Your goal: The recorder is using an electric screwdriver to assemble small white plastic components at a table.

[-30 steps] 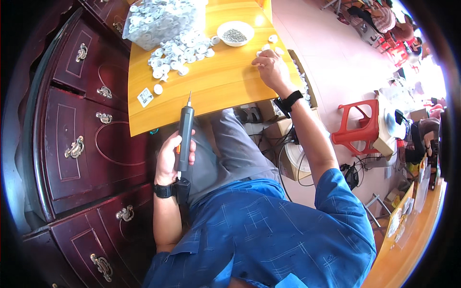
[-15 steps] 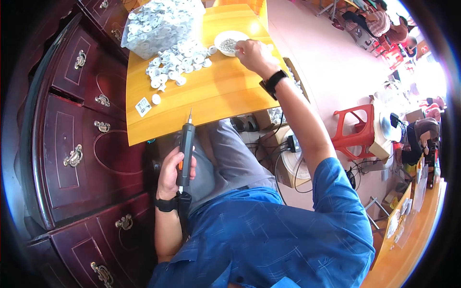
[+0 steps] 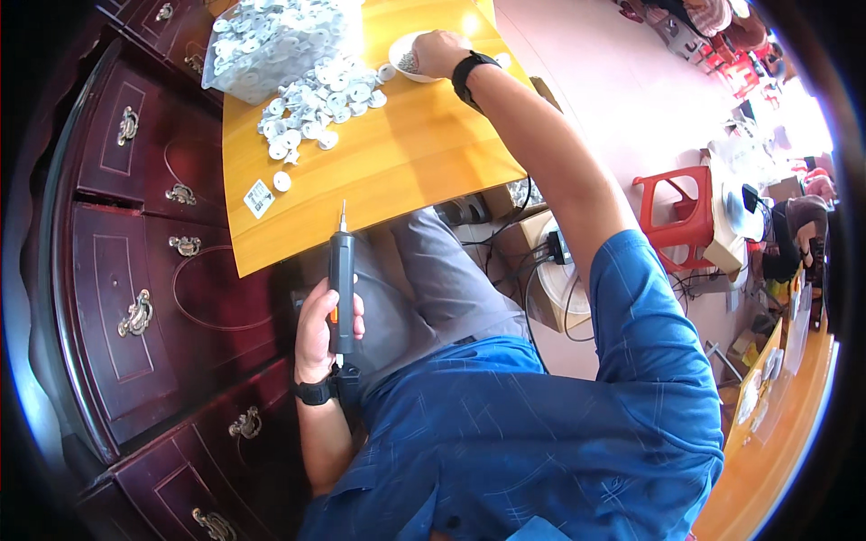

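My left hand (image 3: 317, 326) is wrapped round a black electric screwdriver (image 3: 342, 288), its thin bit pointing up past the table's near edge. At the far right of the table, my right hand (image 3: 440, 52) reaches into a white bowl (image 3: 405, 75) of small metal screws; its fingertips are hidden, so I cannot tell what they grip. Left of the bowl lies a heap of small white round plastic parts (image 3: 317, 106). One white round part (image 3: 282, 182) sits apart, beside a small printed card (image 3: 259, 198) at the near left corner.
A clear plastic bin (image 3: 280, 45) full of white parts stands at the table's far left. Dark wooden drawers (image 3: 149, 298) border the left side. To the right are a red stool (image 3: 677, 212), cables (image 3: 516, 257) and boxes (image 3: 532, 270); people sit farther off.
My right hand has gone from the bowl's right rim farther in over the screws. The screwdriver stands more upright in my left hand. The whole view has shifted slightly.
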Demonstrator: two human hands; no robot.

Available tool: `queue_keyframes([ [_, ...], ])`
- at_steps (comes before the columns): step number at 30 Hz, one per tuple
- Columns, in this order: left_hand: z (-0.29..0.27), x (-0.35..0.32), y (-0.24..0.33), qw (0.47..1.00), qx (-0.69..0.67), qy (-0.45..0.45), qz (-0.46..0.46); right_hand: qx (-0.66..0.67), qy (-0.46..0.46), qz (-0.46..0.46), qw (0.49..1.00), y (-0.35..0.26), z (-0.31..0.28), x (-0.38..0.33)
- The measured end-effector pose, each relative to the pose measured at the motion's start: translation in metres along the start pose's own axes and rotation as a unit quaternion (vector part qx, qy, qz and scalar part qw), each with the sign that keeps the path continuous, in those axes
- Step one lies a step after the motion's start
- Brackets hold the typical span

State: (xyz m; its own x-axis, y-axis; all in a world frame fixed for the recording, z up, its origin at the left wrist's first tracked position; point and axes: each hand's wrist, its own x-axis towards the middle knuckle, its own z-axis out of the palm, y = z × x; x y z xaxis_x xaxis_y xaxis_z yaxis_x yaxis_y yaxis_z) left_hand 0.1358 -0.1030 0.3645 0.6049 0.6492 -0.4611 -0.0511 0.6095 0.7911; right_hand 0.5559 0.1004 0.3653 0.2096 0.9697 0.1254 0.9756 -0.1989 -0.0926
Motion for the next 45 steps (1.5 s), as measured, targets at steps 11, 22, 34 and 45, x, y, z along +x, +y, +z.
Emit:
queue_keyframes([
  [11, 0.01, 0.004, 0.003, 1.0, 0.015, 0.006, 0.017, 0.033, 0.008, 0.036, 0.999, -0.002, -0.013, -0.01],
  [22, 0.002, -0.004, 0.009, 0.998, 0.018, 0.038, 0.049, 0.285, 0.191, -0.021, 0.939, 0.019, -0.014, -0.02],
  [34, -0.002, -0.01, 0.009, 0.999, 0.006, 0.036, 0.038, 0.678, 0.09, 0.052, 0.728, 0.023, -0.032, -0.077],
  [45, 0.003, -0.044, -0.012, 0.998, 0.016, 0.045, 0.043, 0.637, 0.031, 0.066, 0.768, 0.002, -0.012, -0.121],
])
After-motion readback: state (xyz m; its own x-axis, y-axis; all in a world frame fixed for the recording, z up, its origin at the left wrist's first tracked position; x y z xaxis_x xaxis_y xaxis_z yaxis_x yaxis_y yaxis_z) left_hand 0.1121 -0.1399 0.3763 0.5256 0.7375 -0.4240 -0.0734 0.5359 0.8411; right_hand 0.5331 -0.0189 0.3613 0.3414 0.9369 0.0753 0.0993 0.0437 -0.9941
